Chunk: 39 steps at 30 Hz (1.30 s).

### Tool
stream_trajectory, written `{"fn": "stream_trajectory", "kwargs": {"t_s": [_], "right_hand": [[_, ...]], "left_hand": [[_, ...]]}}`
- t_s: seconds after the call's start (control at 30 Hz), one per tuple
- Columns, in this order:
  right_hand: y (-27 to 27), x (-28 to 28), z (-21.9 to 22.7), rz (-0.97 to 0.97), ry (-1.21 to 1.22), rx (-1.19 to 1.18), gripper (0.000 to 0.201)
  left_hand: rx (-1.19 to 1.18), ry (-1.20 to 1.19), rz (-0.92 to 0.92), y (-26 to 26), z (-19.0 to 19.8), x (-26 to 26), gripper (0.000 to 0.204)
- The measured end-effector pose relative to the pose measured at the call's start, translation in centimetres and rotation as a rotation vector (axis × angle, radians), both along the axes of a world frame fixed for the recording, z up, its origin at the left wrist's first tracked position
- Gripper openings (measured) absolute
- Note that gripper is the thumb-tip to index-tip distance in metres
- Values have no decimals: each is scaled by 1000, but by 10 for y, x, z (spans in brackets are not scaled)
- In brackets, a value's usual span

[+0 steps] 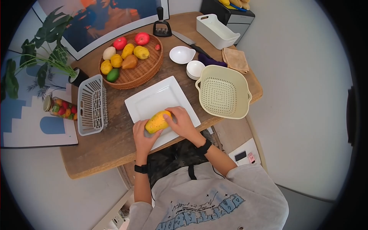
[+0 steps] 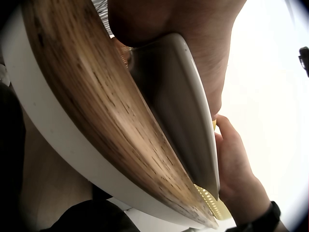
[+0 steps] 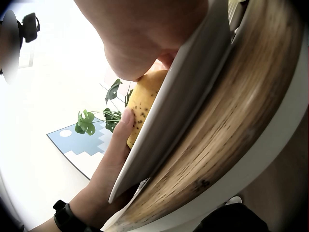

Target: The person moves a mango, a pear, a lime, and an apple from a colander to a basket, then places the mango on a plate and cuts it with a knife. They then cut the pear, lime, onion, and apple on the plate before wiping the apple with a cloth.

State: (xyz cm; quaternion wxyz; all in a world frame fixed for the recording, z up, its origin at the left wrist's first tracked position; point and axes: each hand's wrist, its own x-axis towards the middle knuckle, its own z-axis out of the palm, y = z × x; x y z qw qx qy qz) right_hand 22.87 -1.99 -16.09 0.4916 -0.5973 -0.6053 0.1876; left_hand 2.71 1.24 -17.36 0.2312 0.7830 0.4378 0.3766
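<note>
One spotted fruit is gripped by both left hand and right hand, between them, over the plate.

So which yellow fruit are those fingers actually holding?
The dark-speckled oval yellow fruit, between the left fingers and right fingers over the square white plate; the yellow fruits in the round brown wicker basket lie untouched.

You wear a grey short-sleeved T-shirt with blue lettering and black script on its front, and a black band on each wrist.
</note>
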Motion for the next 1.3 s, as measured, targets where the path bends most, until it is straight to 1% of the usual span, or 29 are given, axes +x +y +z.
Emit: {"fn": "stream_trajectory", "kwargs": {"t_s": [0.77,1.3], "right_hand": [[-1,1,0,8,-8,-48,34],[0,0,-2,-4,4,-15,33]], "left_hand": [[-25,12,-5,0,3,1,57],[2,-5,-2,0,-1,0,57]]}}
